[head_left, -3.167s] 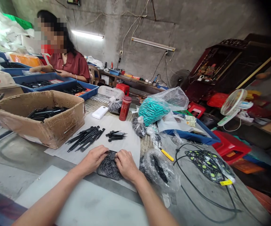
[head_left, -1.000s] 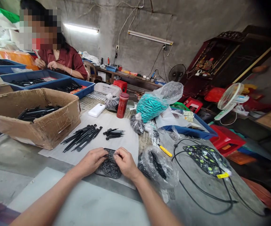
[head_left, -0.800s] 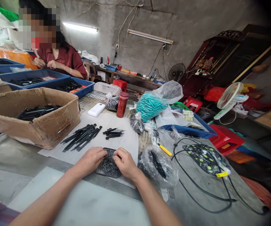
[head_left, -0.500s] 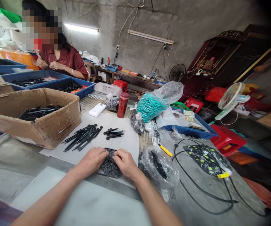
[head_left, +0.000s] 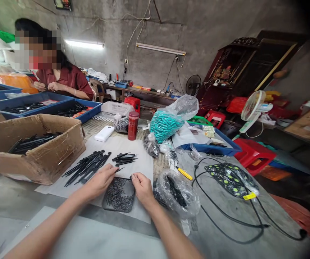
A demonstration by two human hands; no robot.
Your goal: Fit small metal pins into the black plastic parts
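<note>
A shallow dark tray full of small grey metal pins lies between my hands. My left hand is closed on a thin black pointed tool, its tip sticking out over the tray's far edge. My right hand is at the tray's far right corner, thumb and finger pinched on something small and dark that I cannot make out. Beyond my left hand spreads a pile of long black tools. A smaller pile of thin black pointed tools lies farther back on the white sheet.
At left stands a cardboard box of black tools, with blue trays behind it. A red bottle, white power bank and bag of teal parts stand farther back. Right are an open plastic bag, yellow-handled knife and black cable. A co-worker sits far left.
My left hand has come up out of the tray, leftward, with a thin black tool showing in its fingers. My right hand has drawn to the tray's corner, and more pins show. The view has shifted.
</note>
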